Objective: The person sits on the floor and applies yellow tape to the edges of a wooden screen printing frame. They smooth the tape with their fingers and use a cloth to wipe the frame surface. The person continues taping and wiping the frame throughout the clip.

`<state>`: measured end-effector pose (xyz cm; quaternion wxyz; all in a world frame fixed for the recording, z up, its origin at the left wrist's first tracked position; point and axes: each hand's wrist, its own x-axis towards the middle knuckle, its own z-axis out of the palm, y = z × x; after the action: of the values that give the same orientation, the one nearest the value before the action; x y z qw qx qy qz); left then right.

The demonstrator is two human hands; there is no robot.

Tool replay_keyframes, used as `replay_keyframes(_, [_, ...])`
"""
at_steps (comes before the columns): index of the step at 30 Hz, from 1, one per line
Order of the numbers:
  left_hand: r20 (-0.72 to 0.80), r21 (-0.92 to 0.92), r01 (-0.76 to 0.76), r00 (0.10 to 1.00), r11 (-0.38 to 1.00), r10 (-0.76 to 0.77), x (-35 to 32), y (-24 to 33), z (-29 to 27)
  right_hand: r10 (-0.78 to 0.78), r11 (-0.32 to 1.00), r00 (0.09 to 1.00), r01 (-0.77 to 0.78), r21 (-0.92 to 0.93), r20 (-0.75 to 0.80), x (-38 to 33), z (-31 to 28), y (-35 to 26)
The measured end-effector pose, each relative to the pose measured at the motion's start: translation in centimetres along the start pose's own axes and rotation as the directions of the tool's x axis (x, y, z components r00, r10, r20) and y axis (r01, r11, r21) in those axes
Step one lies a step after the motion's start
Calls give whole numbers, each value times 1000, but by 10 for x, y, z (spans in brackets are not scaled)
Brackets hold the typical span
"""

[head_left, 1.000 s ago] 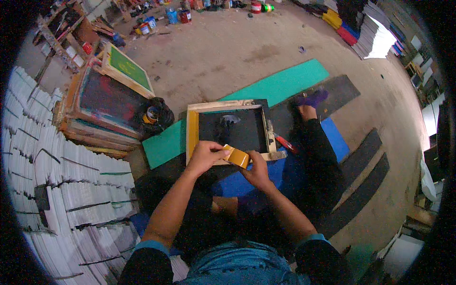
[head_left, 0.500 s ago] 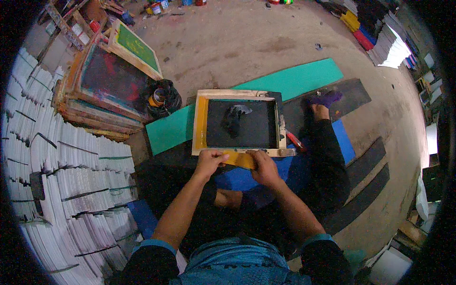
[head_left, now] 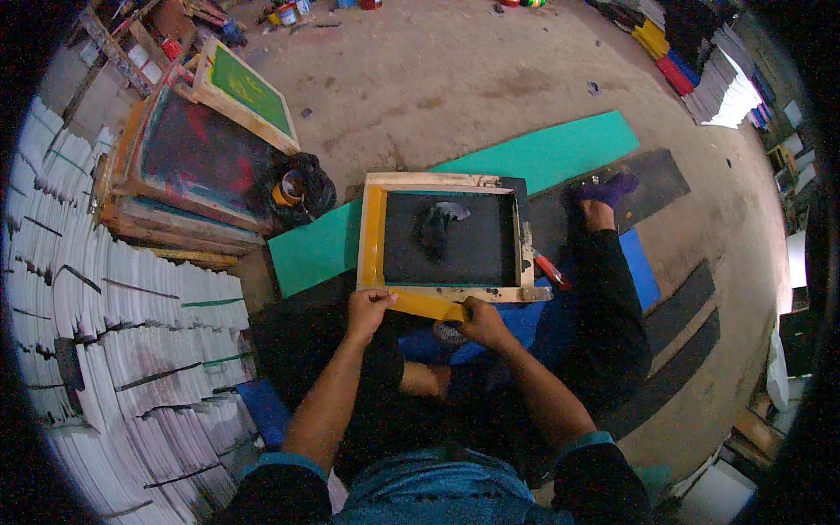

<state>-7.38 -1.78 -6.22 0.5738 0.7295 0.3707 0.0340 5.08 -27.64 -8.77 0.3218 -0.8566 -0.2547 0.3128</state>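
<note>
A strip of yellow-brown tape [head_left: 426, 305] is stretched between my two hands just in front of a wooden screen frame [head_left: 446, 180]. My left hand [head_left: 367, 315] pinches the strip's left end between thumb and fingers. The other end is gripped by my right hand [head_left: 486, 324], and a greyish round shape beneath it looks like the tape's roll, too dim to be sure. Inside the frame is a dark panel [head_left: 481, 241] with a glossy black smear. Similar yellow tape [head_left: 372, 236] covers the inner left side of the frame. A red-handled cutter [head_left: 553, 272] lies beside its right corner.
A long green board [head_left: 560, 149] and dark strips [head_left: 678, 308] lie on the floor. Stacked frames [head_left: 197, 153] and a black bag holding a can [head_left: 289, 188] stand at the left. Bundled white sheets [head_left: 149, 306] line the left side. My foot [head_left: 608, 194] rests at right.
My hands have moved apart, my left going left and both slightly lower, so a longer length of tape shows between them. The frame appears slightly lower in view.
</note>
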Motion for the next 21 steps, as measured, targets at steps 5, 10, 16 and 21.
replay_keyframes(5, [-57, -15, -80, 995, 997, 79, 22, -5, 7, 19, 996, 996, -12, 83, -85, 11, 9, 9])
replay_keyframes(10, [121, -119, 55, 992, 991, -41, 67, -13, -11, -54, 981, 978, 90, 173, -204, 25, 13, -1])
replay_keyframes(16, [201, -11, 75, 977, 997, -71, 60, 25, -27, -189, 957, 923, 250, 148, -335, 23, -35, -27])
replay_keyframes(21, [110, -1, -48, 993, 999, 48, 31, 47, -29, -435, 892, 891, 406, -200, -132, 7, -98, -51])
